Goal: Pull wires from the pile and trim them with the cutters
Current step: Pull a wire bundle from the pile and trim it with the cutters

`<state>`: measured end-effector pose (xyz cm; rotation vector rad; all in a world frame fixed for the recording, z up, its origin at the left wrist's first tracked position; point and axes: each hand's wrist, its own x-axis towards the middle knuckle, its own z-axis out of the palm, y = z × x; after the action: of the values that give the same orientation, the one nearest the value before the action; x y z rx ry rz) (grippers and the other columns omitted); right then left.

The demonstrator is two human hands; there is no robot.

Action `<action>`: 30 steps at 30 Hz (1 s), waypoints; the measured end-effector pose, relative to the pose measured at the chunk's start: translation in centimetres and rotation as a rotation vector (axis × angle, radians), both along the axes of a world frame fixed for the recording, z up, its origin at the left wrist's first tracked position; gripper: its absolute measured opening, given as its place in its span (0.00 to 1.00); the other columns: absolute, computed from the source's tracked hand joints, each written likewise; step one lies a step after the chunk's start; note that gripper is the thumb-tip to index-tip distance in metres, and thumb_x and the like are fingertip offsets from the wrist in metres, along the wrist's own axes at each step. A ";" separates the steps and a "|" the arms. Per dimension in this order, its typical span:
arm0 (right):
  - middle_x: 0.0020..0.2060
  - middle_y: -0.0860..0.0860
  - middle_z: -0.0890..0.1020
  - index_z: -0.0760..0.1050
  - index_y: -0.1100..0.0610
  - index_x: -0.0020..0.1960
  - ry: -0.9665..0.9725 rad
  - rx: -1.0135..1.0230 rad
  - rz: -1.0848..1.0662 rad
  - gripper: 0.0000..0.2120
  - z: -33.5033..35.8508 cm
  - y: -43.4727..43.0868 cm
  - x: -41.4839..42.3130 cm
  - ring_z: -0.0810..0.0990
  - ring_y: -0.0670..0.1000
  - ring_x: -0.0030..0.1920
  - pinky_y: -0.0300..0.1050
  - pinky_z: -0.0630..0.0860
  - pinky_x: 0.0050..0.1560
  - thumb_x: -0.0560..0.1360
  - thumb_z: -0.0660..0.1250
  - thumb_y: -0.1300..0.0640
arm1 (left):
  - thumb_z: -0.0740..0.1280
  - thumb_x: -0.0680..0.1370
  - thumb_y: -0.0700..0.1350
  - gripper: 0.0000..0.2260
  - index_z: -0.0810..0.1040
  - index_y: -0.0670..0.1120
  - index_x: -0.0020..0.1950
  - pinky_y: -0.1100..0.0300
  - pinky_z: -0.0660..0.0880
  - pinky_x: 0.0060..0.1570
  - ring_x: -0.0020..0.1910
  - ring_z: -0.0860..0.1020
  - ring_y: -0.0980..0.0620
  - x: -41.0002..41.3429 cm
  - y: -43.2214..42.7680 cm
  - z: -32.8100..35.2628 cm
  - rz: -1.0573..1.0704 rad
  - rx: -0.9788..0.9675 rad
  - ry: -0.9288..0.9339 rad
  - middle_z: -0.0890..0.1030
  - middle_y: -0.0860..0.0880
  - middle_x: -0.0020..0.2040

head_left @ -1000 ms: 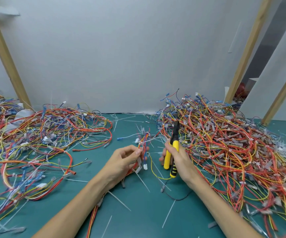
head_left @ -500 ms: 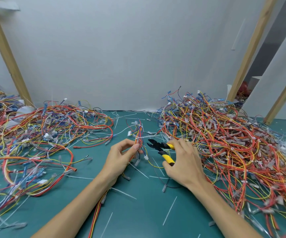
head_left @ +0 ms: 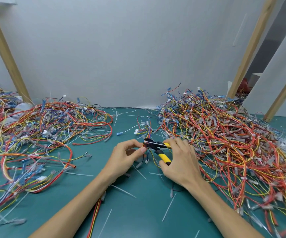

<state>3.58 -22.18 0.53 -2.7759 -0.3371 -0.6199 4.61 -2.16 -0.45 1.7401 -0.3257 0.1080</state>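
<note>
No legible text, labels, brands or nos. anywhere on wires, tools or walls.

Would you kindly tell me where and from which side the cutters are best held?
By the yellow-and-black handles, coming from the right: the cutters lie with their black head pointing left at the wire bundle the left hand pinches, and the right hand grips them there.

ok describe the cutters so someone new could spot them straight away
Look at the green table, in the gap between the two wire piles. The cutters are in the right hand there. Only they have chunky yellow-and-black handles and a black head.
</note>
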 end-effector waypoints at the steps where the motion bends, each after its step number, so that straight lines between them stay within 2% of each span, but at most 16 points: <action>1: 0.50 0.46 0.74 0.73 0.51 0.59 -0.003 -0.004 -0.003 0.24 0.0 0.1 -0.1 0.70 0.51 0.51 0.46 0.66 0.52 0.66 0.65 0.43 | 0.70 0.77 0.42 0.05 0.80 0.46 0.42 0.62 0.73 0.42 0.36 0.79 0.57 0.0 0.0 0.0 0.004 0.005 -0.004 0.83 0.51 0.37; 4: 0.49 0.46 0.75 0.73 0.51 0.58 -0.003 0.005 -0.008 0.23 0.0 0.3 -0.2 0.71 0.51 0.50 0.46 0.66 0.52 0.66 0.65 0.43 | 0.70 0.77 0.41 0.05 0.79 0.44 0.41 0.61 0.73 0.42 0.37 0.79 0.56 0.0 -0.1 0.1 0.005 0.015 -0.011 0.82 0.52 0.37; 6: 0.49 0.46 0.75 0.73 0.51 0.58 0.005 0.008 -0.002 0.23 0.0 0.3 -0.2 0.71 0.51 0.51 0.47 0.68 0.53 0.66 0.64 0.42 | 0.71 0.76 0.41 0.05 0.79 0.44 0.40 0.58 0.73 0.43 0.38 0.79 0.53 -0.1 -0.1 0.2 -0.005 0.026 -0.017 0.82 0.50 0.38; 9: 0.49 0.46 0.75 0.73 0.50 0.58 0.009 0.009 0.016 0.22 0.0 0.4 -0.3 0.72 0.50 0.50 0.47 0.69 0.53 0.67 0.62 0.41 | 0.72 0.76 0.43 0.06 0.78 0.46 0.39 0.58 0.73 0.42 0.35 0.78 0.53 -0.1 -0.1 0.1 -0.009 0.085 -0.031 0.82 0.45 0.37; 13: 0.48 0.45 0.75 0.73 0.50 0.57 0.008 0.000 0.025 0.21 -0.1 0.3 -0.2 0.72 0.50 0.49 0.47 0.69 0.52 0.67 0.65 0.42 | 0.72 0.76 0.44 0.07 0.78 0.45 0.40 0.56 0.71 0.41 0.35 0.76 0.52 0.1 0.0 0.0 -0.009 0.122 -0.044 0.82 0.44 0.37; 17: 0.43 0.46 0.76 0.75 0.51 0.53 -0.018 0.001 0.027 0.18 0.1 0.1 -0.1 0.73 0.51 0.46 0.46 0.69 0.48 0.67 0.69 0.44 | 0.72 0.75 0.43 0.07 0.78 0.43 0.40 0.58 0.72 0.41 0.35 0.77 0.54 0.1 -0.2 -0.2 -0.010 0.124 -0.056 0.81 0.54 0.37; 20: 0.41 0.46 0.77 0.76 0.51 0.51 -0.025 0.015 0.028 0.16 0.2 -0.2 0.0 0.74 0.51 0.44 0.45 0.70 0.44 0.67 0.71 0.45 | 0.73 0.75 0.43 0.07 0.79 0.43 0.39 0.60 0.73 0.41 0.35 0.77 0.55 0.2 -0.1 -0.3 0.010 0.127 -0.055 0.81 0.57 0.38; 25: 0.38 0.45 0.77 0.76 0.50 0.48 -0.072 0.013 0.015 0.14 0.3 -0.2 0.0 0.75 0.52 0.41 0.42 0.65 0.38 0.66 0.72 0.46 | 0.73 0.75 0.44 0.07 0.79 0.44 0.38 0.57 0.74 0.44 0.36 0.78 0.54 0.3 -0.2 -0.3 0.021 0.139 -0.055 0.82 0.55 0.40; 30: 0.37 0.45 0.78 0.75 0.49 0.47 -0.073 0.011 0.006 0.13 0.2 -0.3 -0.1 0.76 0.51 0.40 0.42 0.68 0.36 0.66 0.71 0.45 | 0.73 0.75 0.44 0.07 0.79 0.43 0.39 0.55 0.75 0.47 0.38 0.79 0.53 0.3 -0.2 -0.3 0.027 0.151 -0.043 0.83 0.52 0.43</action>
<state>3.53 -22.45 0.69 -2.7456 -0.3559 -0.7213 4.93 -2.38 -0.71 1.8942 -0.3494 0.1439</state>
